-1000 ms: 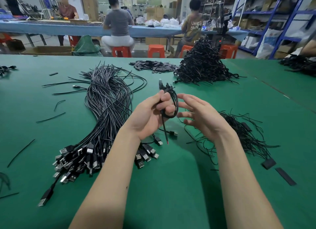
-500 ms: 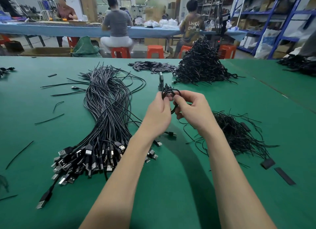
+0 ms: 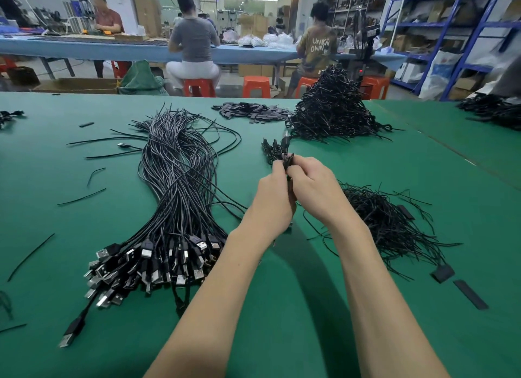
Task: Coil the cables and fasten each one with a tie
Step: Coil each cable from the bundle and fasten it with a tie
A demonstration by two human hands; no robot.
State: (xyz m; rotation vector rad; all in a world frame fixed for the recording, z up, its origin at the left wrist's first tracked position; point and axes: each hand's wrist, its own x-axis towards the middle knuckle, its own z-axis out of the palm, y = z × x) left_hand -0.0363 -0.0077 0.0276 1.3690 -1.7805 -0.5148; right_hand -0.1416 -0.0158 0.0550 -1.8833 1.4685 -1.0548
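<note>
A small coiled black cable is held up above the green table, its plug end sticking up. My left hand grips the coil from the left, and my right hand pinches it from the right, fingers curled at its middle. Whether a tie is between the fingers cannot be made out. A thick bundle of loose black USB cables lies to the left, plugs towards me. A heap of thin black ties lies to the right of my right forearm.
A tall pile of coiled cables stands at the back right, with a flat heap of black strips beside it. Stray ties and strips are scattered on the left and the right front. People sit at a blue bench behind the table.
Both hands moved up and away from me and closed together on the coil. The right hand, open beside the coil a second ago, now pinches it. The hanging cable end is gone from below.
</note>
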